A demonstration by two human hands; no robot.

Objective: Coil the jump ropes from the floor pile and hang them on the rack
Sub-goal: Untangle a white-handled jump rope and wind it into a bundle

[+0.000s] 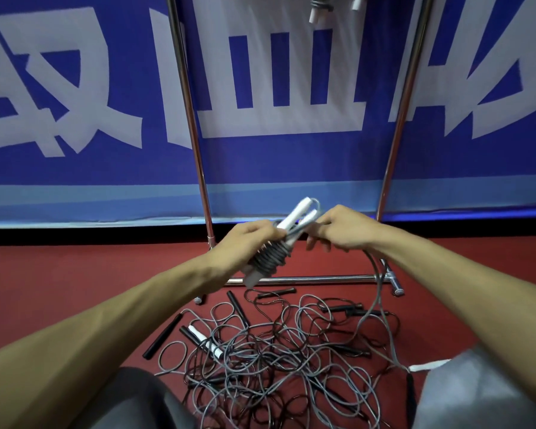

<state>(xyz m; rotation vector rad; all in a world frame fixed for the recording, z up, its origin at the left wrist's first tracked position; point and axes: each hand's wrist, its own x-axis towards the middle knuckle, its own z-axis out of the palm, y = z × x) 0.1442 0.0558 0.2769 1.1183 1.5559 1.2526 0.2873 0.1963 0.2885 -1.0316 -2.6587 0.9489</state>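
Note:
A jump rope with white handles (pixel 294 218) is held in front of me, its grey cord wound in tight turns around the handles (pixel 268 258). My left hand (pixel 248 239) grips this bundle. My right hand (pixel 334 232) pinches the loose grey cord (pixel 376 292), which trails down to the floor pile (pixel 276 354) of tangled grey and black ropes with black and white handles. Behind stands the chrome rack (pixel 188 119), with a coiled rope (pixel 321 6) hanging at the top edge of the view.
A blue banner with large white characters (pixel 75 103) covers the wall behind the rack. The rack's base bar (pixel 322 278) lies on the red floor just beyond the pile. My knees (pixel 477 394) frame the pile on both sides.

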